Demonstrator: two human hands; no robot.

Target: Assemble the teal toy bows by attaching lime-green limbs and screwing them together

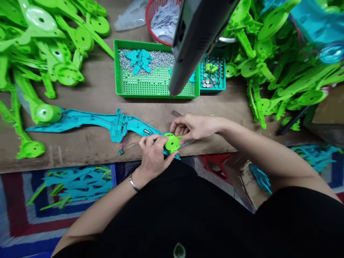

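A blue plastic toy sword half [104, 120] lies on the table, its hollow inside facing up, with thin red and blue wires running along it. A small green circuit board [120, 152] dangles from the wires near the table's front edge. My left hand [153, 156] is closed around the sword half's right end. There, a round lime-green plastic part [172, 143] sits against the blue shell. My right hand [195, 127] pinches the right side of this green part between thumb and fingers. A clear piece [188, 142] shows just under the right hand; its kind is unclear.
Heaps of lime-green parts lie at the left [56, 68] and right [268, 71]. A green basket [158, 96] holds screws and blue pieces, beside a small teal tray [213, 89]. A dark power tool [199, 43] hangs over the basket. Behind stands a red basket [148, 18].
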